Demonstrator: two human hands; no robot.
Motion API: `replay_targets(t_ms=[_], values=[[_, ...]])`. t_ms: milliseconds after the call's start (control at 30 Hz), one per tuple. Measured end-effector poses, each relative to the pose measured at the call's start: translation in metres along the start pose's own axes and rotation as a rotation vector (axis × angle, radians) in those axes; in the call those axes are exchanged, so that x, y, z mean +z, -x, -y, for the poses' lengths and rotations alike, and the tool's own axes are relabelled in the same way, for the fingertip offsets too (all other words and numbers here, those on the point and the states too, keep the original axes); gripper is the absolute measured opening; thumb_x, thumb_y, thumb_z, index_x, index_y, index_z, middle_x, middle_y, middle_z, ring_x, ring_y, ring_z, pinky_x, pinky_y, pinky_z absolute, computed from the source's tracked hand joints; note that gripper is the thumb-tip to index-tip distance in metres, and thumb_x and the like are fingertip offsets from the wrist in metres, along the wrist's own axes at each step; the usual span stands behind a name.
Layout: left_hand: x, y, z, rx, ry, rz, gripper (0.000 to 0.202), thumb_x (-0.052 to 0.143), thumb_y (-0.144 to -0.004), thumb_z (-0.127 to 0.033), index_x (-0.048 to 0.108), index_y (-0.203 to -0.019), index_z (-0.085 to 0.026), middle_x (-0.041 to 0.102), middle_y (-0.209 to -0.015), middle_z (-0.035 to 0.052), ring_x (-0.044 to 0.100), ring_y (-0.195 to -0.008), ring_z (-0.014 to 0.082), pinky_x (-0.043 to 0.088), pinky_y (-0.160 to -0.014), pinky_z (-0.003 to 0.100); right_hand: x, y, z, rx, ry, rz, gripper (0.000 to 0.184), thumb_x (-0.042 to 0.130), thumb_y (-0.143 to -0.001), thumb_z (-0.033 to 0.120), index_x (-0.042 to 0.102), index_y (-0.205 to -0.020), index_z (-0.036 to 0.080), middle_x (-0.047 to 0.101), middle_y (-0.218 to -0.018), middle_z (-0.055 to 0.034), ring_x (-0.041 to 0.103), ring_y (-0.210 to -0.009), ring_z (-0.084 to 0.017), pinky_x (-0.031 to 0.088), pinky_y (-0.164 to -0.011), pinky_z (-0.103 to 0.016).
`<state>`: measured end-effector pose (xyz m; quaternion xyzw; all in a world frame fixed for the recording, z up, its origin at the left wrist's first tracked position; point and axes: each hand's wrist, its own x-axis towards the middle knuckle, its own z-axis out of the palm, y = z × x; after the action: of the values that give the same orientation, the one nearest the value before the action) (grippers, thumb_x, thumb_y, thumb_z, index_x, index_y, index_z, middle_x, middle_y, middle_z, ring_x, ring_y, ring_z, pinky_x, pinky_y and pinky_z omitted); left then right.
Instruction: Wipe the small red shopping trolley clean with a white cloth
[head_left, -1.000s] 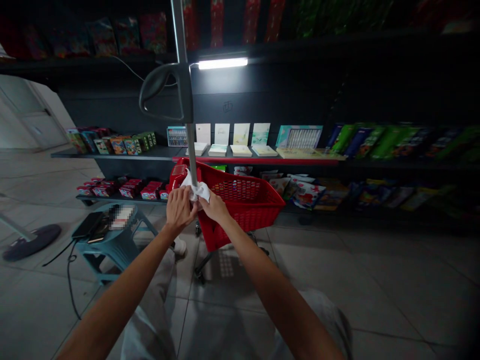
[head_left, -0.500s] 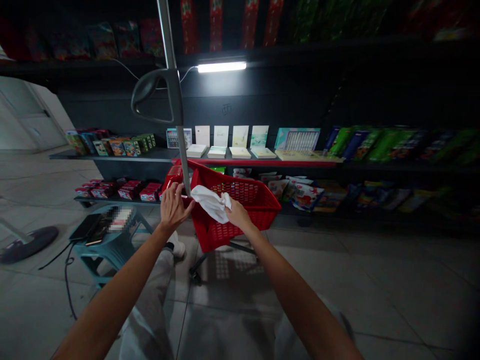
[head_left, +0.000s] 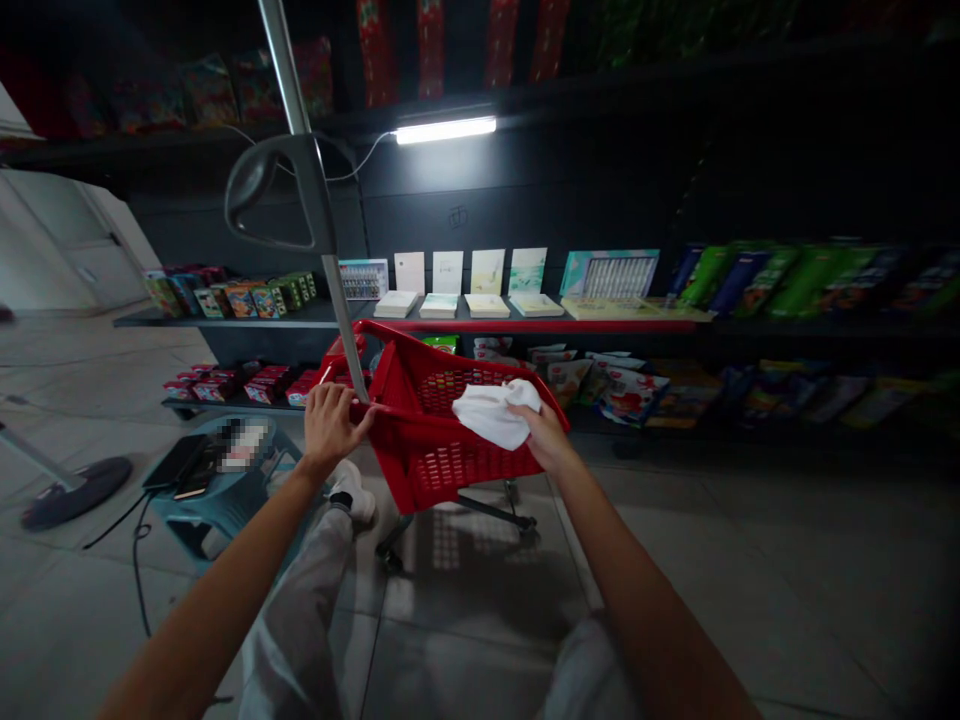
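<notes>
A small red shopping cart [head_left: 427, 470] with perforated sides stands in front of me. My right hand [head_left: 546, 430] grips a crumpled white cloth [head_left: 491, 412], which lies over the cart's near rim toward its right end. At the left end, my left hand [head_left: 334, 428] has its fingers closed over the red cart handle; its thumb reaches along the rim. Close by this hand, a grey metal pole [head_left: 341, 310] with a dark loop-shaped grip [head_left: 319, 195] rises from the cart's handle end. The pole's foot is partly hidden by the cart.
Behind the cart, a dark shelf [head_left: 300, 318] carries small boxes, booklets [head_left: 487, 305] and snack bags [head_left: 630, 392]. A lit tube lamp [head_left: 446, 130] hangs above. Left of my leg stands a blue-grey stool [head_left: 202, 512] with dark devices and a trailing cable. A round-based stand [head_left: 79, 490] is farther left.
My right hand has slid the white cloth rightward along the cart's near rim, away from the pole. My left hand stays at the handle, slightly lower and farther left in view.
</notes>
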<state>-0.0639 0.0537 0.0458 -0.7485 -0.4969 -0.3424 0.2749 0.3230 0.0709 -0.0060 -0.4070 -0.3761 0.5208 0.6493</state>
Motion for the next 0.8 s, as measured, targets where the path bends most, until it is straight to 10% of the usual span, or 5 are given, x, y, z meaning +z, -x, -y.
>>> replay_targets(t_ms=[500, 800], values=[[0.002, 0.016, 0.012, -0.044, 0.033, -0.144, 0.025, 0.064, -0.087, -0.046, 0.061, -0.094, -0.022, 0.067, -0.104, 0.0107, 0.055, -0.109, 0.0325, 0.032, -0.11, 0.054, 0.038, 0.012, 0.001, 0.156, -0.443, 0.089, 0.039, 0.066, -0.077, 0.026, 0.069, -0.116, 0.019, 0.081, -0.102, -0.0038, 0.077, -0.091, -0.023, 0.063, -0.087, -0.036], [0.003, 0.021, 0.011, -0.145, 0.266, -0.307, 0.045, 0.06, -0.088, -0.04, 0.049, -0.124, -0.015, 0.057, -0.117, 0.0191, 0.055, -0.114, 0.0337, 0.043, -0.1, 0.054, 0.048, 0.022, -0.018, 0.254, -0.519, 0.151, 0.048, 0.065, -0.071, 0.024, 0.067, -0.119, 0.02, 0.082, -0.095, -0.0041, 0.078, -0.088, -0.028, 0.063, -0.088, -0.046]])
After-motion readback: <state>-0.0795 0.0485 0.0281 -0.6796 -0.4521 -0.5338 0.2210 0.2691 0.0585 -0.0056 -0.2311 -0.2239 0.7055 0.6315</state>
